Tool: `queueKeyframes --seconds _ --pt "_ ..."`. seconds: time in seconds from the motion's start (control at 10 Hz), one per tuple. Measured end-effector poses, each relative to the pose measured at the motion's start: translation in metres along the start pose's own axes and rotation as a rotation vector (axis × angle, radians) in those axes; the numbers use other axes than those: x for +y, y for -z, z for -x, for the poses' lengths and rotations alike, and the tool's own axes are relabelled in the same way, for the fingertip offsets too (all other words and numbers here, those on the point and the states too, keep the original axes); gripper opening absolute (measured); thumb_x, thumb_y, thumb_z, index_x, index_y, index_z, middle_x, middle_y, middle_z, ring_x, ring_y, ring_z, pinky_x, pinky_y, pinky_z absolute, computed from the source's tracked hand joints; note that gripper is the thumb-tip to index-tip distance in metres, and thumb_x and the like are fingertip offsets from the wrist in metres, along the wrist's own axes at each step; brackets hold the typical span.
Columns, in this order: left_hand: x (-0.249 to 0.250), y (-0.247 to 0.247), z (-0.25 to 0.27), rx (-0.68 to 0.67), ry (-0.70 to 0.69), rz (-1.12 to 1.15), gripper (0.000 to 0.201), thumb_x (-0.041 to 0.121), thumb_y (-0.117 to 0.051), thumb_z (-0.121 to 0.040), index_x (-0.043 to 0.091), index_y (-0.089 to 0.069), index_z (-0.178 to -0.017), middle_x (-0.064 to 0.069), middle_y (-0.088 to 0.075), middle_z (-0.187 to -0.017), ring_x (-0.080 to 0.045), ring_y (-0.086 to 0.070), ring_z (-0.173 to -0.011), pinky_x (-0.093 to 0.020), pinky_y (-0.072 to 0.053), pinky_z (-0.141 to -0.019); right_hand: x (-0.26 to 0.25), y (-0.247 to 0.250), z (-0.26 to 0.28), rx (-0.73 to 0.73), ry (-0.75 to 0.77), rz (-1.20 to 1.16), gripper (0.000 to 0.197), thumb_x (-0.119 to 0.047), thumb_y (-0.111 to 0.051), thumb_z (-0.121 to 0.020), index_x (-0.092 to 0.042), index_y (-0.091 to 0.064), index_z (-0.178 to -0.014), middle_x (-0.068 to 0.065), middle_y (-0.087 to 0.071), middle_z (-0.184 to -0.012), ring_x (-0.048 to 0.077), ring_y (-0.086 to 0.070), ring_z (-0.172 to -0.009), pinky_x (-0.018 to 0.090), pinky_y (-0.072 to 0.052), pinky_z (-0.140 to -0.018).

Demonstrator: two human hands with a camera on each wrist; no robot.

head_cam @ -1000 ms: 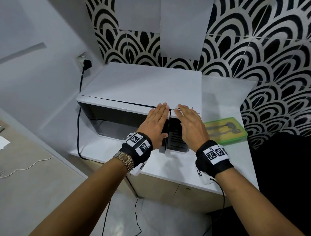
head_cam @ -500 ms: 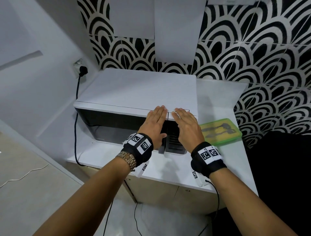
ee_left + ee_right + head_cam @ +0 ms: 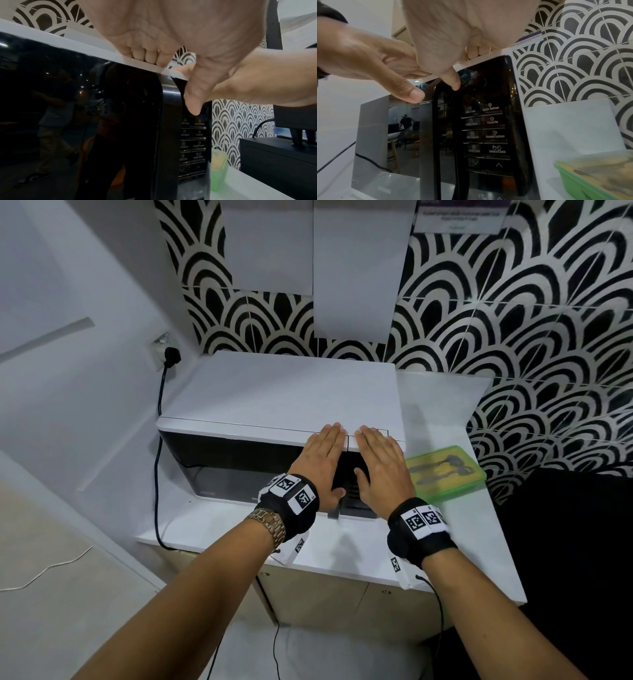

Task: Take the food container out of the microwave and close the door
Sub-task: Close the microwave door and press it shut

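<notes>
Door shut, lunch out: both my hands rest flat on the microwave [image 3: 281, 395] at centre frame.

My left hand [image 3: 322, 463] lies spread over the top front edge of the door [image 3: 239, 470], fingers straight, likely pressing it home; my right hand [image 3: 380, 470] lies spread beside it over the control panel [image 3: 486, 129], seemingly to steady the oven. The green food container [image 3: 445, 470] sits on the white worktop [image 3: 479, 542] at right, just beside the microwave.
</notes>
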State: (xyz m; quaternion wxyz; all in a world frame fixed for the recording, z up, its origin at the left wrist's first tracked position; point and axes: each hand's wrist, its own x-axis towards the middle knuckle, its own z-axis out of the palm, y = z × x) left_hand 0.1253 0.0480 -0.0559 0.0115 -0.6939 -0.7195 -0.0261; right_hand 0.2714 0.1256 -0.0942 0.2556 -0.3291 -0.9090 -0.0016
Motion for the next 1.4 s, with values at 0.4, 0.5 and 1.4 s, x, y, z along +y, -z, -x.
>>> queueKeyframes --seconds 0.4,0.5,1.4 --pt "-0.048 0.008 -0.005 -0.032 -0.327 0.031 0.11 0.045 -0.064 -0.077 0.009 0.007 -0.153 -0.011 0.009 -0.163 -0.024 0.006 -0.151 -0.037 -0.001 -0.124 -0.039 -0.001 -0.005 0.007 -0.279 0.089 0.068 -0.021 -0.055 -0.092 -0.007 -0.026 -0.151 0.011 -0.027 -0.16 0.024 -0.02 -0.15 0.043 -0.01 -0.124" --pt "-0.061 0.009 -0.008 -0.057 -0.415 0.024 0.11 0.043 -0.065 -0.076 0.01 0.007 -0.153 -0.011 0.009 -0.163 -0.024 0.006 -0.151 -0.039 -0.001 -0.124 -0.054 -0.001 -0.008 -0.031 -0.373 0.14 0.069 -0.017 -0.052 -0.092 -0.006 -0.021 -0.153 0.011 -0.022 -0.162 0.024 -0.015 -0.151 0.042 -0.008 -0.124" --pt "-0.071 0.099 -0.017 -0.199 -0.276 0.121 0.088 0.043 -0.069 -0.077 0.01 -0.027 -0.147 -0.013 -0.033 -0.152 -0.03 -0.037 -0.138 -0.044 -0.034 -0.113 -0.089 0.095 -0.059 -0.501 -0.574 0.187 0.049 -0.026 -0.053 -0.095 -0.004 -0.038 -0.137 0.018 -0.044 -0.145 0.034 -0.046 -0.131 0.039 -0.038 -0.106"
